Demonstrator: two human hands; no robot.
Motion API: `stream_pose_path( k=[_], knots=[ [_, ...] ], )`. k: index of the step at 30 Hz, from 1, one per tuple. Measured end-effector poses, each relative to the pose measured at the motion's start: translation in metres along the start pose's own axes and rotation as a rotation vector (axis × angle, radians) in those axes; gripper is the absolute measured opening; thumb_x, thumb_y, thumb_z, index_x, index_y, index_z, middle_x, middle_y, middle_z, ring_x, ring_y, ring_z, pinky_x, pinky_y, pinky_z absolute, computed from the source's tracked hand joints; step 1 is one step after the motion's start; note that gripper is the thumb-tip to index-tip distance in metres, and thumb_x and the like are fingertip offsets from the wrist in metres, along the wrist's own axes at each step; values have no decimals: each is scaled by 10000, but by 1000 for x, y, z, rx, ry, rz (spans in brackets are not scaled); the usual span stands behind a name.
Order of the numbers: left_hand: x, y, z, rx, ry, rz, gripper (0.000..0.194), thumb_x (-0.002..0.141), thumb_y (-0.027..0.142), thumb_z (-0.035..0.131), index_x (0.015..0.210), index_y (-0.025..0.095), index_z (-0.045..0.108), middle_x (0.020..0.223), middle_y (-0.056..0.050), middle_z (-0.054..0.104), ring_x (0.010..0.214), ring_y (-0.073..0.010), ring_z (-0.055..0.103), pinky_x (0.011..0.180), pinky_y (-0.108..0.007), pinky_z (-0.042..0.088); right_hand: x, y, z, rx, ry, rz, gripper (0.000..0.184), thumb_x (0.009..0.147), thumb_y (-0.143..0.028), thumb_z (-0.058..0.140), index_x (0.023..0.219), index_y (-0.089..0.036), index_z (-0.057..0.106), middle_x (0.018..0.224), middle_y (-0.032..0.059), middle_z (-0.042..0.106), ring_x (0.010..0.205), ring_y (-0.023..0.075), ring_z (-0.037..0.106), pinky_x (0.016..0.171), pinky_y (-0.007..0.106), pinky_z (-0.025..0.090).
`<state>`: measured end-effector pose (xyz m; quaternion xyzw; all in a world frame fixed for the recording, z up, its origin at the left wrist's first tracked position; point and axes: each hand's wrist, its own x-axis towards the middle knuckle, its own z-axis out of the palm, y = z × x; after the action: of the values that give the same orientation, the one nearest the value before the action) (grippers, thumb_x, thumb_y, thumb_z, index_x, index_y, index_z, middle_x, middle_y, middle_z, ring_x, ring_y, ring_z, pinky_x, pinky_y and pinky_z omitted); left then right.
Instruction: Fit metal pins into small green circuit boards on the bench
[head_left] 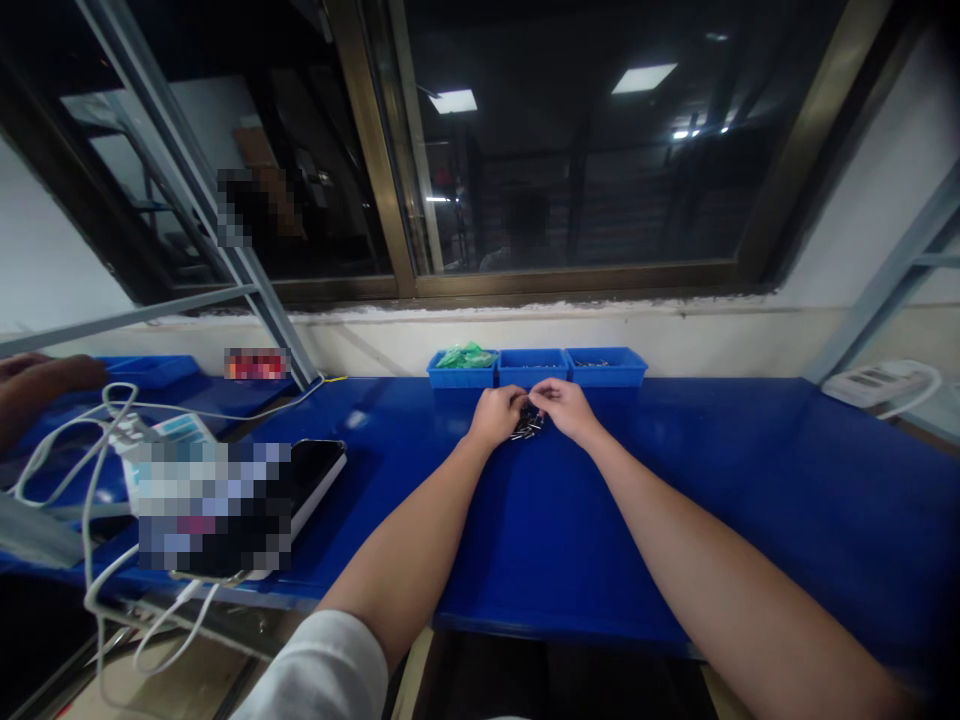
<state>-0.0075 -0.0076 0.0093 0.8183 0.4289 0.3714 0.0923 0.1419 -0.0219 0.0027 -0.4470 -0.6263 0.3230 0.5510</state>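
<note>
Both my hands meet far out over the blue table (675, 500), just in front of a row of small blue bins. My left hand (496, 413) is curled closed around a bunch of small dark metal parts (528, 424). My right hand (564, 404) pinches at the same bunch from the right, fingers together. The parts are too small to name. Three blue bins stand side by side behind the hands: the left bin (461, 368) holds green bags, the middle bin (533, 366) and the right bin (606, 364) hold small dark pieces.
Another person's hand (37, 380) rests at the far left near a blue tray (150, 368). White cables (105, 480) and a dark flat device (319, 465) lie on the left of the table. A white power strip (877, 382) sits at the far right. A window runs behind.
</note>
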Motion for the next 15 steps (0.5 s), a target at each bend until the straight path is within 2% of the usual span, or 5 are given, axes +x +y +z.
stream_pose_path(
  k=[5, 15],
  knots=[
    [0, 1, 1, -20, -19, 9, 222, 853, 235, 479, 905, 220, 695, 852, 2, 707, 798, -149, 638, 764, -224, 446, -1, -1, -3, 112, 13, 46, 261, 631, -393, 637, 710, -144, 622, 603, 22, 615, 510, 111, 518, 463, 226, 403],
    [1, 0, 1, -67, -52, 45, 238, 862, 203, 469, 985, 216, 672, 946, -1, 702, 893, -157, 640, 846, -246, 455, -1, -3, -6, 135, 79, 22, 234, 629, -349, 623, 750, -149, 632, 632, 19, 617, 539, 114, 522, 482, 228, 406]
  ],
)
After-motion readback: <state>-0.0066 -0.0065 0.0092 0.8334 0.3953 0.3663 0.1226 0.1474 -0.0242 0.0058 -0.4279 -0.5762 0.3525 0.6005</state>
